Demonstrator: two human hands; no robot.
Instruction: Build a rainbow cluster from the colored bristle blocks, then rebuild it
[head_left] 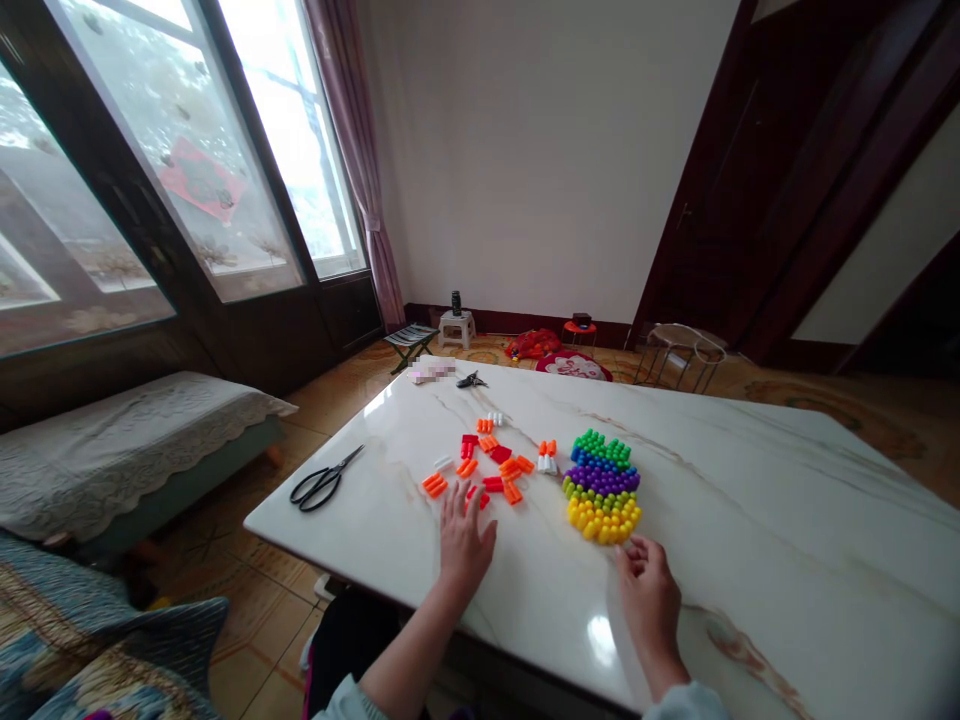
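My left hand lies palm down with fingers spread, its fingertips at the near edge of a scatter of orange pieces and red pieces. A few white pieces are among them. To the right stands a cluster of round-topped pieces in coloured bands: green, blue, purple, olive and yellow. My right hand is at the near right edge of the yellow band, fingers curled with the fingertips close together; what they hold, if anything, is too small to make out.
Black-handled scissors lie at the left of the marble-patterned table. Black pliers and a partly blurred packet are near the far edge. Beyond are stools and a wall.
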